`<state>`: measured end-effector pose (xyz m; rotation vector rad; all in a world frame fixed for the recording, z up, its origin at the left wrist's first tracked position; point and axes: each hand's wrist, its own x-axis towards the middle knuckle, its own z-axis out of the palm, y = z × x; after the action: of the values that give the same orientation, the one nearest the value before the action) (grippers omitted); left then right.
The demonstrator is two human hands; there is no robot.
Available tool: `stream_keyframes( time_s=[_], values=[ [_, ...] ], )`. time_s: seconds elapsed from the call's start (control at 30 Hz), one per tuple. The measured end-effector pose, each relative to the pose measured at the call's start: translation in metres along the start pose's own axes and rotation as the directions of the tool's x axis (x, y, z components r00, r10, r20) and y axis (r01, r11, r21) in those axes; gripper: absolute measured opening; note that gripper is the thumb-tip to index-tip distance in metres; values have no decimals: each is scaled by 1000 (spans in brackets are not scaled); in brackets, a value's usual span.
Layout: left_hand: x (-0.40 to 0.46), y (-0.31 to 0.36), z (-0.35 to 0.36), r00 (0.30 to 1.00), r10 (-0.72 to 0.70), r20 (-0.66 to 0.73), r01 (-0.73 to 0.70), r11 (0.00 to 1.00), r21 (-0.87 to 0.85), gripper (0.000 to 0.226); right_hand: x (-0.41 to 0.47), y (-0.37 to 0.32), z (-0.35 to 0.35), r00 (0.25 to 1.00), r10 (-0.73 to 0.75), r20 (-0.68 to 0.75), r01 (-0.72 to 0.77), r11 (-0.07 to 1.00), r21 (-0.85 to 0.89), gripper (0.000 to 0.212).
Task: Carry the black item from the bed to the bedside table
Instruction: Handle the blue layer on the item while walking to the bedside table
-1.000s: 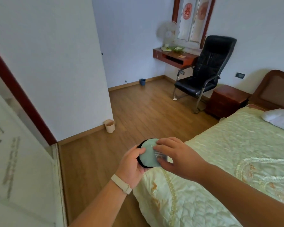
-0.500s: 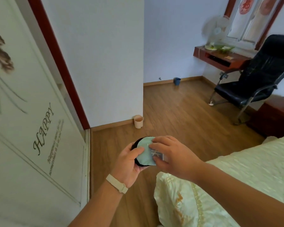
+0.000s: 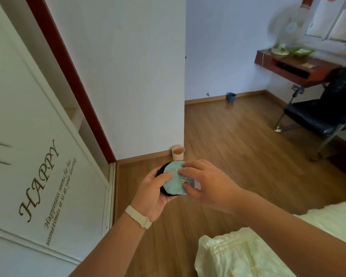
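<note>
The black item (image 3: 174,179) is a round black thing with a pale green face and a small printed label. I hold it in front of me over the wooden floor. My left hand (image 3: 153,191) grips it from the left and below, thumb on the green face. My right hand (image 3: 204,181) covers its right side, fingers on the label. Only a corner of the bed (image 3: 238,254) with its cream quilted cover shows at the lower right. The bedside table is barely visible at the right edge, behind the chair.
A white wardrobe door (image 3: 38,166) with "HAPPY" lettering fills the left. A beige bin (image 3: 177,152) stands at the wall corner, a blue bin (image 3: 231,97) farther back. A black chair (image 3: 326,114) and a wall desk (image 3: 300,66) with a fan (image 3: 284,31) are at the right.
The view has swung left and away from the bed; the bedside table and pillow have slid out of sight. Both hands keep the same grip on the item.
</note>
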<state>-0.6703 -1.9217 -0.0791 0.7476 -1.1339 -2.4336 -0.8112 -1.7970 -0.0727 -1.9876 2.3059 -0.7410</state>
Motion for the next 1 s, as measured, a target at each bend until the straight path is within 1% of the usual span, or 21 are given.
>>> stream_keyframes(
  time_s=[0.17, 0.27, 0.37, 0.53, 0.7, 0.77, 0.9, 1.0],
  values=[
    [41, 26, 9, 1000, 8, 29, -8, 1000, -6, 46, 35, 22, -11, 999, 19, -26, -19, 1000, 1, 37],
    [72, 37, 7, 998, 0, 62, -1, 1000, 9, 39, 57, 38, -10, 999, 23, -26, -23, 1000, -21, 37],
    [107, 47, 3, 994, -28, 107, 31, 999, -22, 35, 81, 54, -6, 997, 69, -41, -70, 997, -28, 38],
    [176, 73, -12, 976, -85, 201, 83, 996, 17, 43, 131, 77, 4, 988, 146, -52, -148, 987, -55, 37],
    [244, 117, -33, 956, -128, 265, 122, 992, 38, 49, 199, 92, 13, 971, 228, -75, -235, 968, -92, 37],
    [269, 133, -37, 946, -151, 287, 130, 987, 93, 50, 221, 96, 17, 957, 270, -108, -281, 954, -102, 37],
    [316, 150, -31, 915, -189, 356, 145, 979, 146, 44, 245, 107, 24, 896, 397, -198, -418, 905, -79, 37],
    [342, 148, -16, 890, -244, 386, 187, 966, 179, 45, 248, 126, 20, 861, 461, -212, -490, 865, -107, 38]
  ],
)
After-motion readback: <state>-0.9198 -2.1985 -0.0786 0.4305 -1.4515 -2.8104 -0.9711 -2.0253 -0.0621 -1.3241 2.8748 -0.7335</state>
